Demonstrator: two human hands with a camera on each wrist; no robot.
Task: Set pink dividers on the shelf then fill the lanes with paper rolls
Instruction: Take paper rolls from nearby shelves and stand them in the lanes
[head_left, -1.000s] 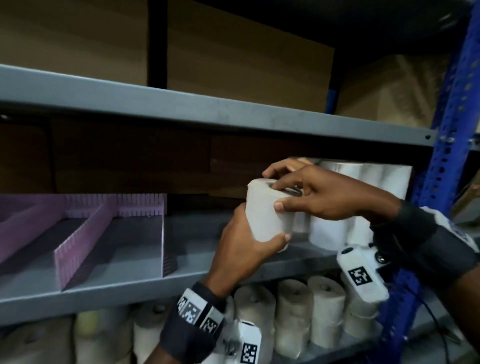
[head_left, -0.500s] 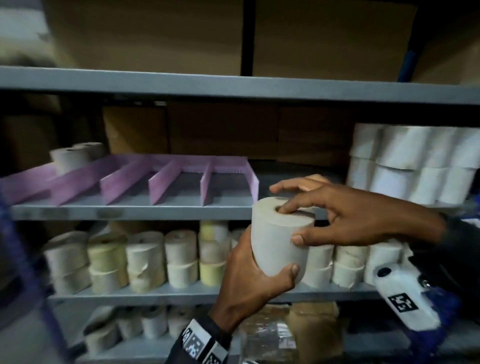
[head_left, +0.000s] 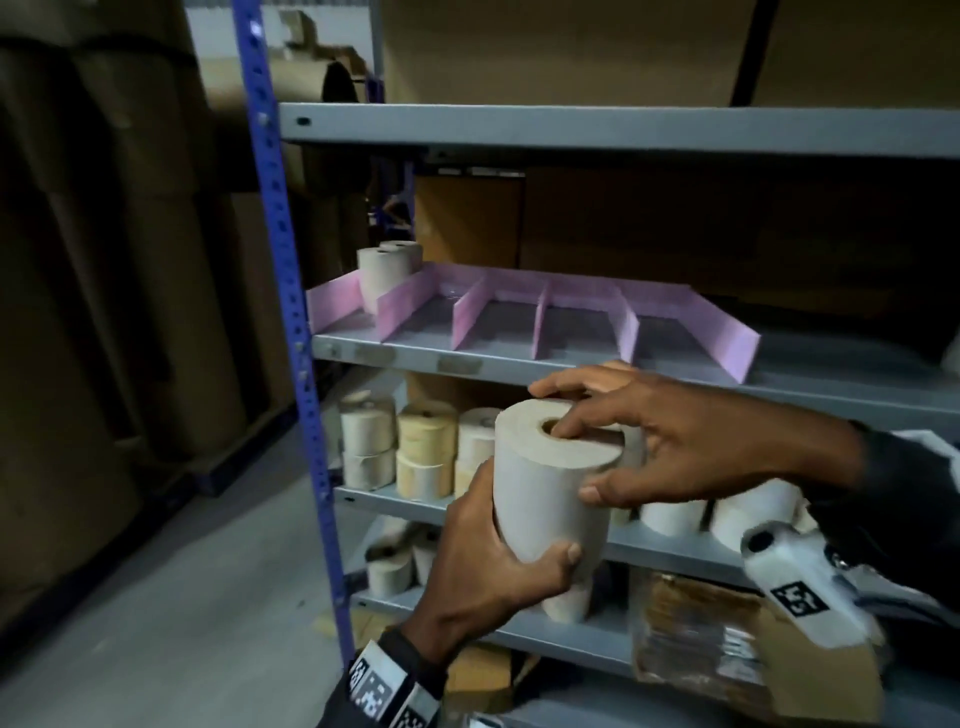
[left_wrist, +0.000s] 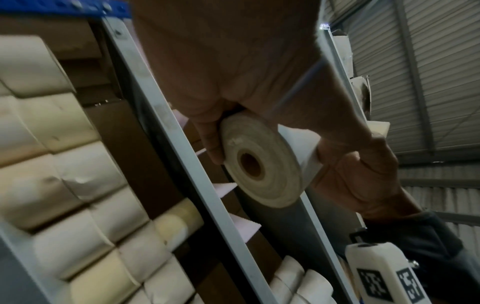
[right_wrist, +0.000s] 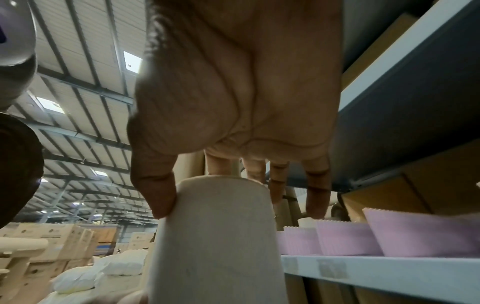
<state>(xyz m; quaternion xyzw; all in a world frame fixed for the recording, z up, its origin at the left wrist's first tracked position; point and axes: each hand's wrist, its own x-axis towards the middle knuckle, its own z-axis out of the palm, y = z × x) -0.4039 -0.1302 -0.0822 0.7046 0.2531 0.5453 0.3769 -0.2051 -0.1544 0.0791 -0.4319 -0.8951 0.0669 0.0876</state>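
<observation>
An off-white paper roll (head_left: 545, 488) stands upright in the air in front of the rack, below the divider shelf's front edge. My left hand (head_left: 488, 556) grips its lower half from the left. My right hand (head_left: 644, 457) holds its top, thumb on the side and fingers over the core hole. The left wrist view shows the roll's (left_wrist: 259, 166) underside. In the right wrist view my thumb presses on the roll (right_wrist: 218, 236). Pink dividers (head_left: 540, 317) form several lanes on the grey shelf (head_left: 597, 371). Two rolls (head_left: 387, 270) stand in the leftmost lane.
A blue upright post (head_left: 275, 260) marks the rack's left end. The lower shelves hold many white and yellowish rolls (head_left: 421, 452) and a wrapped brown package (head_left: 696, 639). Tall brown cardboard cylinders (head_left: 104, 286) stand to the left, on a grey floor.
Both hands have carried the roll leftwards along the rack, away from the stacked white rolls, to the front of the pink dividers. The grip looks unchanged.
</observation>
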